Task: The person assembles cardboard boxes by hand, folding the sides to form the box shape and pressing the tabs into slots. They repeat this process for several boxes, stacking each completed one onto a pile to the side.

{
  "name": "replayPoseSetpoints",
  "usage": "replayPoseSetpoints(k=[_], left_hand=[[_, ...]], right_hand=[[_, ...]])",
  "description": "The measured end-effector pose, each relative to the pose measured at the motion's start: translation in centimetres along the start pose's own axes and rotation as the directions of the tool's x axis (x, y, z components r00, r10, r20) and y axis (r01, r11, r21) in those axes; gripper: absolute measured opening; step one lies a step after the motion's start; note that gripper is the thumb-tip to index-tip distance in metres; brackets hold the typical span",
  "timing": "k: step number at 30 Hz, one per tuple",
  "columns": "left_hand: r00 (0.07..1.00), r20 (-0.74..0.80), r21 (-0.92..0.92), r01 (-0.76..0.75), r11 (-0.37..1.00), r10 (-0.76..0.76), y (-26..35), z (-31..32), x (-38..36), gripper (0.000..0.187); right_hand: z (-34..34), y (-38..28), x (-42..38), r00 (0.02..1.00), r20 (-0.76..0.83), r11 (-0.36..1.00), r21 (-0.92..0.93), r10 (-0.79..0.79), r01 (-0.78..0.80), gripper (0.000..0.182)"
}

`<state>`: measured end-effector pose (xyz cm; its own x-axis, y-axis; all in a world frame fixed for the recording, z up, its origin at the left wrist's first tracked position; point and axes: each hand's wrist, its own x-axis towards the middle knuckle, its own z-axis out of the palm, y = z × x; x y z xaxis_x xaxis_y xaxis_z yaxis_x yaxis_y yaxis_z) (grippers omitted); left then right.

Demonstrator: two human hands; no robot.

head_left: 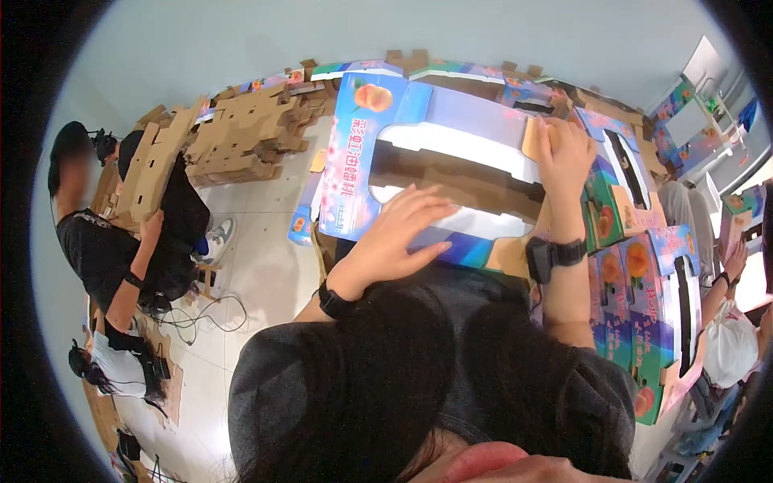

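Note:
A printed cardboard fruit box [460, 109], blue and purple with a peach picture, lies in front of me. Its top has a long cut-out with brown cardboard showing inside. My left hand [403, 233] rests over the box's near left side, fingers spread, slightly blurred and gripping nothing. At the right end, my right hand [566, 157] has its fingers bent over the box's edge beside a tan flap [530, 138]. The right thumb is hard to make out.
Stacked printed boxes [636, 294] stand close on my right. Flat brown cardboard [245, 133] is piled at the back left. A person [105, 249] on the left holds a brown cardboard sheet [157, 165]. Cables [201, 318] lie on the floor. Another person's hand [734, 262] is far right.

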<state>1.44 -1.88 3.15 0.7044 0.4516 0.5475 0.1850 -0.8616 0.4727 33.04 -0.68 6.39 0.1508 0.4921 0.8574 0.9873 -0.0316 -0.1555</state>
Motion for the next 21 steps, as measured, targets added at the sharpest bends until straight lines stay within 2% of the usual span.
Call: replayPoseSetpoints(k=[1,4,8,12,15,18,21], left_hand=[[1.000,0.018,0.021,0.013,1.000,-0.014,-0.7,0.3,0.0,0.053],[1.000,-0.001,0.235,-0.030,0.971,0.031,-1.8,1.4,0.4,0.058],[1.000,0.012,0.250,-0.019,0.968,0.016,-1.9,1.5,1.0,0.070],[0.999,0.032,0.280,-0.022,0.960,0.014,-2.5,1.5,1.1,0.085],[0.998,0.063,0.351,-0.018,0.936,-0.005,-2.8,1.9,1.5,0.095],[0.997,0.075,0.393,-0.023,0.919,-0.007,-2.9,2.4,1.9,0.104],[0.997,0.071,0.398,-0.029,0.917,0.001,-2.9,2.5,2.3,0.110]], right_hand=[[1.2,0.5,0.1,0.999,0.030,1.000,-0.001,0.010,-0.009,0.030],[3.7,1.4,0.5,0.993,0.107,0.999,-0.006,0.043,-0.042,0.035],[5.9,2.4,0.5,0.982,0.181,0.998,-0.008,0.057,-0.056,0.037],[6.9,2.5,0.8,0.981,0.191,0.999,-0.027,0.046,-0.042,0.040],[6.9,2.6,1.2,0.967,0.254,0.996,-0.090,0.034,-0.011,0.035],[7.0,2.5,1.6,0.998,0.054,0.996,0.082,-0.044,0.040,0.029],[4.7,1.3,2.4,0.983,-0.001,0.977,0.114,-0.184,0.183,0.032]])
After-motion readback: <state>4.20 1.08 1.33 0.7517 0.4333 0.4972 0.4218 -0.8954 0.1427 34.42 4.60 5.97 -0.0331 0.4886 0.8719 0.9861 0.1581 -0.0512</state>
